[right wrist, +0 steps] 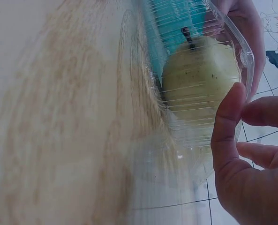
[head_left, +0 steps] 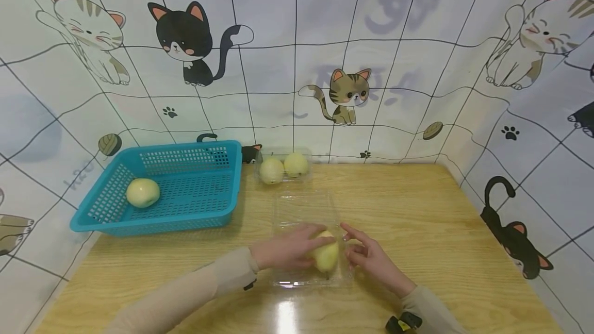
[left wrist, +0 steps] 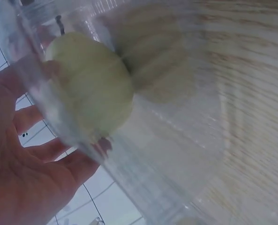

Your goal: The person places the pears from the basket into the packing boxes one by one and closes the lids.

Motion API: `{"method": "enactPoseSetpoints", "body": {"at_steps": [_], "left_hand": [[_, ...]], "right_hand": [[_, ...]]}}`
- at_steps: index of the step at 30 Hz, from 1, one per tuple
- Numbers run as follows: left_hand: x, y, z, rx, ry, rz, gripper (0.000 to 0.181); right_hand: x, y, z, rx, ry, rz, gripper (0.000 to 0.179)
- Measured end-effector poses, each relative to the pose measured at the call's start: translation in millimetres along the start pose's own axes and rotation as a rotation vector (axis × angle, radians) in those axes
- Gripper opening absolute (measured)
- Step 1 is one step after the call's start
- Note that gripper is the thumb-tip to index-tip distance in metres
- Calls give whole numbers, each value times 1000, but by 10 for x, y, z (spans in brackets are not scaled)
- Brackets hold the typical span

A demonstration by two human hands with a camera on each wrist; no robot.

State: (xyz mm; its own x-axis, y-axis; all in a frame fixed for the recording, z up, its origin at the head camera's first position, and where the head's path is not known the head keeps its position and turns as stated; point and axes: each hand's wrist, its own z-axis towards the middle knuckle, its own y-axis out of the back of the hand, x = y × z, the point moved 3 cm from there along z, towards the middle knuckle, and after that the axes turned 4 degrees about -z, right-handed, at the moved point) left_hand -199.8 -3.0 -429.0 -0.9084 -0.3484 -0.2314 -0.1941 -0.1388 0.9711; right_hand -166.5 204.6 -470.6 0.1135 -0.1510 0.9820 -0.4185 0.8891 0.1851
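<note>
A pale yellow pear (head_left: 327,255) lies in the right part of an open clear plastic box (head_left: 292,278). My left hand (head_left: 290,247) holds this pear, fingers over its top and side, reaching in from the left. In the left wrist view, the pear (left wrist: 89,84) shows through the plastic, with a dim pear-like shape beside it; I cannot tell whether that is a reflection. At the box's right edge, my right hand (head_left: 373,262) touches the rim with thumb and fingertips. The right wrist view shows its thumb against the clear wall, close to the pear (right wrist: 199,79).
A blue plastic basket (head_left: 158,224) with one pear (head_left: 143,193) stands at the left. Behind the open box, by the wall, sits another clear box (head_left: 307,175) with two pears (head_left: 271,170). The open box's lid (head_left: 303,205) lies back towards it. Cat-patterned cloth borders the wooden table (head_left: 408,210).
</note>
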Motion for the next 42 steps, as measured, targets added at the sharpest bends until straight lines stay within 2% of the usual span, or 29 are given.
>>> {"method": "enactPoseSetpoints", "body": {"at_steps": [6, 21, 34, 42], "left_hand": [[-55, -3, 90, 15, -23, 78, 67], [-80, 11, 68, 80, 32, -8, 65], [-66, 11, 41, 60, 42, -31, 67], [-50, 64, 31, 41, 32, -23, 71]], "right_hand": [[7, -1, -3, -2, -19, -4, 62], [-13, 5, 5, -1, -2, 3, 61], [-17, 6, 10, -11, -12, 5, 61], [-15, 6, 9, -11, -16, -11, 61]]}}
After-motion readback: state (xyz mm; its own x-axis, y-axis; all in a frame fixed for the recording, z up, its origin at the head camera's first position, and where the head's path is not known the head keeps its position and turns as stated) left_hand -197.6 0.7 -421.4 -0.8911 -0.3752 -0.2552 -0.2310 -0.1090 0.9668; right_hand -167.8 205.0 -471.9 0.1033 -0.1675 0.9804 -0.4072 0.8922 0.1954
